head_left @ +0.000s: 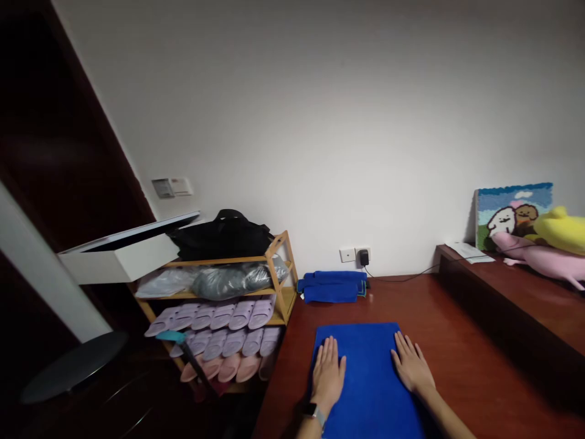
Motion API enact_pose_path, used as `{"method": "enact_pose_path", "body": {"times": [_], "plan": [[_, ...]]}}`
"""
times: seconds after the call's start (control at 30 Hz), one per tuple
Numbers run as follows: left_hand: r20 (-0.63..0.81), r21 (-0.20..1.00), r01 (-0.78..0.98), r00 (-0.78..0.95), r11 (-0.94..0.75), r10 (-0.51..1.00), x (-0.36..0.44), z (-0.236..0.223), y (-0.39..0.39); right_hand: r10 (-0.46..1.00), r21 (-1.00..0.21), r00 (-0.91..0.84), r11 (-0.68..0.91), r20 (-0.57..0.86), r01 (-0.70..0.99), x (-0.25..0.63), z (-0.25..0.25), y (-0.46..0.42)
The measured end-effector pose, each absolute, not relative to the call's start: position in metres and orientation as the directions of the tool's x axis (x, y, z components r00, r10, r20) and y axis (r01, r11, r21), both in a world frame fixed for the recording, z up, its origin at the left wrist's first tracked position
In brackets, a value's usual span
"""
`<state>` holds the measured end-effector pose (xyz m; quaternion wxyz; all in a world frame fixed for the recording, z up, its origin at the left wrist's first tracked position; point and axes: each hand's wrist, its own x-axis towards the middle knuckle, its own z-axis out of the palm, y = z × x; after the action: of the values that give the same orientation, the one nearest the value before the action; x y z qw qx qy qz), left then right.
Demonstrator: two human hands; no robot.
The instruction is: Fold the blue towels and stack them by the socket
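Observation:
A blue towel [370, 378] lies spread flat on the reddish-brown wooden table [461, 347], its near end cut off by the bottom of the view. My left hand [328, 373] rests palm down on the towel's left side, fingers stretched forward. Over the right edge of the same towel lies my right hand [412, 364], also flat with its fingers apart. Neither hand grips anything. Beyond them, against the wall, sit folded blue towels [333, 286] in a low pile.
Left of the table stands a wooden rack [280, 305] with several slippers [223, 314], a black bag [222, 238] and a white box [123, 256]. A charger [364, 257] trails a cable across the table's back. Plush toys [539, 256] lie on the raised ledge at right.

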<state>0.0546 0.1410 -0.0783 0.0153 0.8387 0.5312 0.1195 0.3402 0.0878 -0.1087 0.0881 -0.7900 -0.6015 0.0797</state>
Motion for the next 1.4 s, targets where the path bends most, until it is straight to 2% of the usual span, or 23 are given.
{"method": "enact_pose_path", "body": {"times": [0.17, 0.3, 0.43, 0.67, 0.8, 1.0, 1.17, 1.4], "plan": [[0.172, 0.266, 0.742, 0.592, -0.616, 0.787, 0.165, -0.069, 0.128, 0.967, -0.254, 0.253, -0.247, -0.007, 0.935, 0.343, -0.107, 0.088], [0.101, 0.333, 0.709, 0.629, -0.622, 0.771, 0.205, -0.08, 0.123, 0.976, -0.255, 0.218, -0.207, 0.014, 0.944, 0.346, -0.111, 0.089], [0.125, 0.342, 0.718, 0.605, -0.607, 0.786, 0.173, -0.087, 0.131, 0.97, -0.268, 0.243, -0.228, 0.022, 0.936, 0.344, -0.108, 0.088], [0.056, 0.194, 0.887, 0.417, -0.42, 0.907, 0.041, -0.076, 0.17, 0.963, -0.232, 0.267, -0.267, -0.032, 0.935, 0.34, -0.101, 0.084], [0.049, 0.205, 0.902, 0.378, -0.379, 0.925, -0.009, -0.08, 0.181, 0.963, -0.221, 0.268, -0.268, -0.032, 0.938, 0.342, -0.106, 0.086], [0.142, 0.231, 0.893, 0.363, -0.387, 0.921, -0.013, -0.085, 0.177, 0.96, -0.206, 0.276, -0.28, -0.052, 0.937, 0.344, -0.108, 0.087], [0.142, 0.24, 0.89, 0.362, -0.387, 0.921, -0.012, -0.084, 0.178, 0.953, -0.21, 0.286, -0.301, -0.099, 0.93, 0.346, -0.098, 0.097], [0.128, 0.235, 0.894, 0.36, -0.381, 0.924, -0.015, -0.091, 0.183, 0.95, -0.219, 0.307, -0.313, -0.059, 0.924, 0.346, -0.092, 0.129]]}}
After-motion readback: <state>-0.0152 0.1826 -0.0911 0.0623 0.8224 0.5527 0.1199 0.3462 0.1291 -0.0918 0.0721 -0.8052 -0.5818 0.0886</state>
